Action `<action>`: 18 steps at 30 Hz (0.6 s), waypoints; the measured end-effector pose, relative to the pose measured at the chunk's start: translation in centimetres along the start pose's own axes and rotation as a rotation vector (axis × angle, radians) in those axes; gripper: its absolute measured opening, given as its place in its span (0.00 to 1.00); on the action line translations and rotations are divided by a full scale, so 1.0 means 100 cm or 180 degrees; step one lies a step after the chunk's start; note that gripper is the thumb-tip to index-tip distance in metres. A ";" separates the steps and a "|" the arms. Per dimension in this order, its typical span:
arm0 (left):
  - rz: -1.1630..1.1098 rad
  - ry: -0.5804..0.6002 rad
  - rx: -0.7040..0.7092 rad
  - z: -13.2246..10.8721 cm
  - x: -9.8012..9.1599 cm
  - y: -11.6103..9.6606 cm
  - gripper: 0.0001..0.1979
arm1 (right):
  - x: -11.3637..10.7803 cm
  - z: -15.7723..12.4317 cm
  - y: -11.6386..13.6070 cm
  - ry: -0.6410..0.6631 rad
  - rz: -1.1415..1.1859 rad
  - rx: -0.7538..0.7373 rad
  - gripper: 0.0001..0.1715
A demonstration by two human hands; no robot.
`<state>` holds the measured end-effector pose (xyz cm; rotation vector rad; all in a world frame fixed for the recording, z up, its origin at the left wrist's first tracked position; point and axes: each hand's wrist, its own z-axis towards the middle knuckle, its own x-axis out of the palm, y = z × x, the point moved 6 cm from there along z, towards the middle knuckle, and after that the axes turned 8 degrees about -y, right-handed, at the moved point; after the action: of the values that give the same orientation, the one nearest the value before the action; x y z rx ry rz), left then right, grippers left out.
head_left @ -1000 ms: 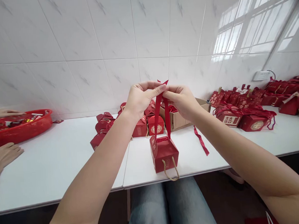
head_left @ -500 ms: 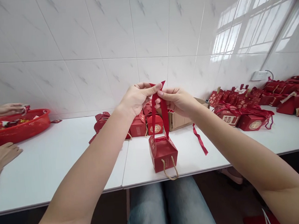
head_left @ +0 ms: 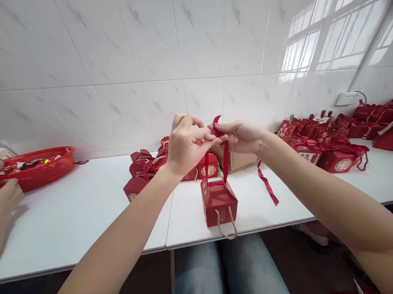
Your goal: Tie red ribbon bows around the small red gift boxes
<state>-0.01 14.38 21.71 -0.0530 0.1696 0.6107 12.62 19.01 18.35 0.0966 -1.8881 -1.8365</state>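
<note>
A small red gift box (head_left: 220, 203) with a twine handle (head_left: 229, 236) on its near side stands close to the table's front edge. From its top a red ribbon (head_left: 225, 160) rises in two strands to my hands. My left hand (head_left: 187, 141) pinches the ribbon where the strands meet. On the other side, my right hand (head_left: 240, 135) grips the same ribbon between thumb and fingers, and a short end sticks up above the thumb. The exact crossing of the ribbon is partly covered by my fingertips.
Several red boxes (head_left: 141, 168) and a cardboard box (head_left: 242, 160) stand behind my hands. A loose ribbon (head_left: 268, 184) lies to the right, before more red boxes (head_left: 340, 158). At left, another person's hands (head_left: 6, 196) are at a red basin (head_left: 48, 174) of wrapped pieces.
My hands have drawn slightly apart, and my left hand has turned, its fingers lifted and curled at the ribbon. The other person's hand has lowered into the basin. The view has shifted a little.
</note>
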 end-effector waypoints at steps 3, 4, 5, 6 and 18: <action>-0.0229 0.0145 -0.0312 -0.008 0.002 0.002 0.05 | -0.003 0.000 0.007 0.0007 -0.0627 -0.0290 0.07; -0.0434 0.0194 -0.0629 -0.011 0.004 0.005 0.05 | -0.003 -0.002 0.012 0.0025 -0.0913 -0.0448 0.06; -0.0705 0.0232 -0.1034 -0.013 0.007 0.010 0.07 | -0.002 -0.004 0.017 0.0030 -0.1248 -0.0633 0.06; -0.1022 0.0240 -0.1498 -0.016 0.011 0.016 0.08 | -0.001 -0.007 0.022 0.0014 -0.1627 -0.0843 0.07; -0.3136 0.1652 -0.4055 -0.028 0.049 0.018 0.13 | 0.032 -0.045 0.044 -0.0088 -0.4620 -0.3516 0.14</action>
<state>2.55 18.36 18.11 -1.4505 0.2046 -0.3835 12.82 14.03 23.35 1.2568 -0.3129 -3.4370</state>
